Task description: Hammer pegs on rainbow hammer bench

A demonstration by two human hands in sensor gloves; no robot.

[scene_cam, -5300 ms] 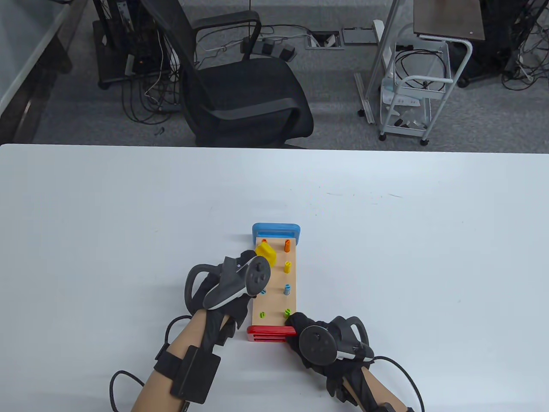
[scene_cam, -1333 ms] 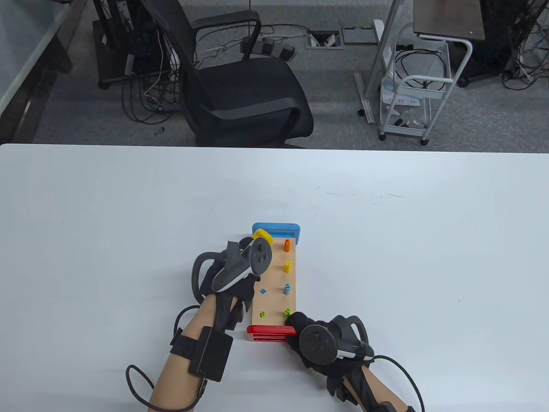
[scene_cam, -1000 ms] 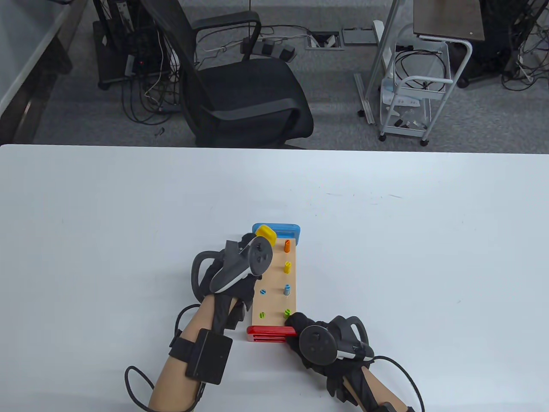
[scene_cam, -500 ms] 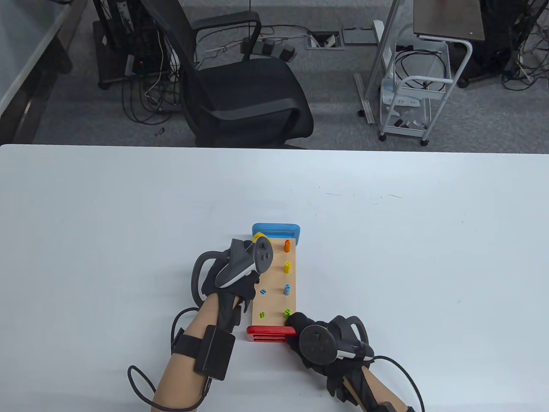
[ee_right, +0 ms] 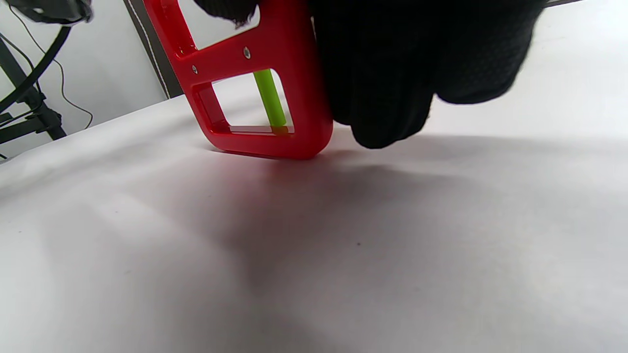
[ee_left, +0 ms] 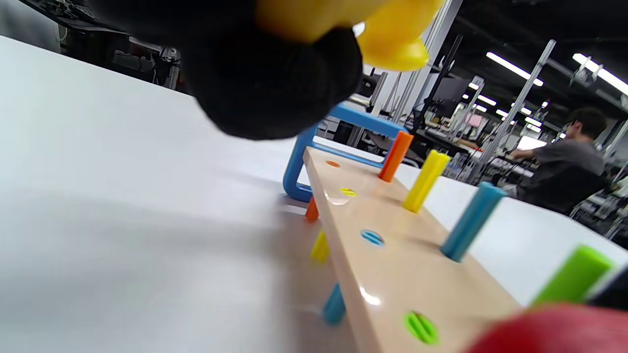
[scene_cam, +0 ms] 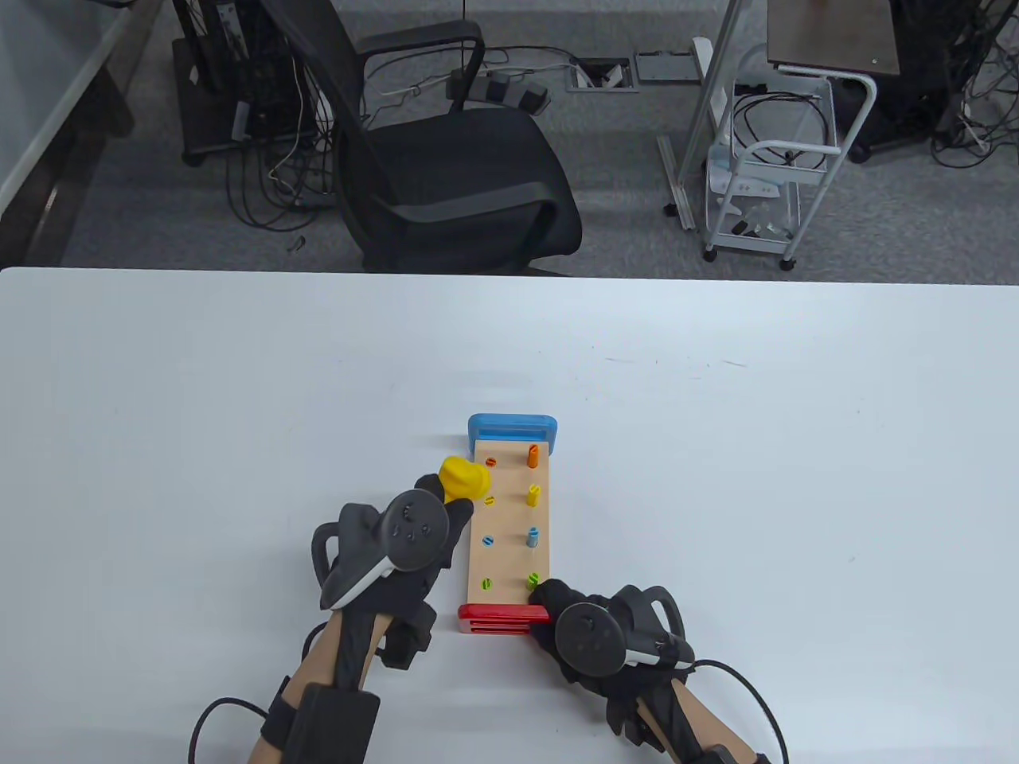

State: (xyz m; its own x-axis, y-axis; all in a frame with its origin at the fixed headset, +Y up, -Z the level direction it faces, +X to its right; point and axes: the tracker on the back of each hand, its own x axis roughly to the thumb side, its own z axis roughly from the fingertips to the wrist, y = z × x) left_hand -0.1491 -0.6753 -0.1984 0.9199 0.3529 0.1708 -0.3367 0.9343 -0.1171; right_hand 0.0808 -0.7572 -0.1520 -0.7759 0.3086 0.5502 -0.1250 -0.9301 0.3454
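Observation:
The wooden hammer bench point(scene_cam: 509, 549) lies on the white table, blue end point(scene_cam: 512, 427) far, red end point(scene_cam: 503, 618) near. Its left row of pegs sits flush; the right row stands up: orange point(scene_cam: 533, 456), yellow point(scene_cam: 533, 495), blue point(scene_cam: 533, 537), green point(scene_cam: 532, 578). My left hand point(scene_cam: 398, 557) grips the yellow hammer point(scene_cam: 464, 478), lifted just left of the bench; its head shows in the left wrist view point(ee_left: 387, 34). My right hand point(scene_cam: 593, 637) holds the bench's red end point(ee_right: 255, 63) at its right corner.
A black office chair point(scene_cam: 446, 167) stands beyond the table's far edge, and a white cart point(scene_cam: 764, 183) at the back right. White tabletop point(scene_cam: 796, 477) lies around the bench.
My left hand has pulled back toward me and left, taking the yellow hammer off the far left pegs; the orange and yellow left pegs now show flush. The right hand has not moved.

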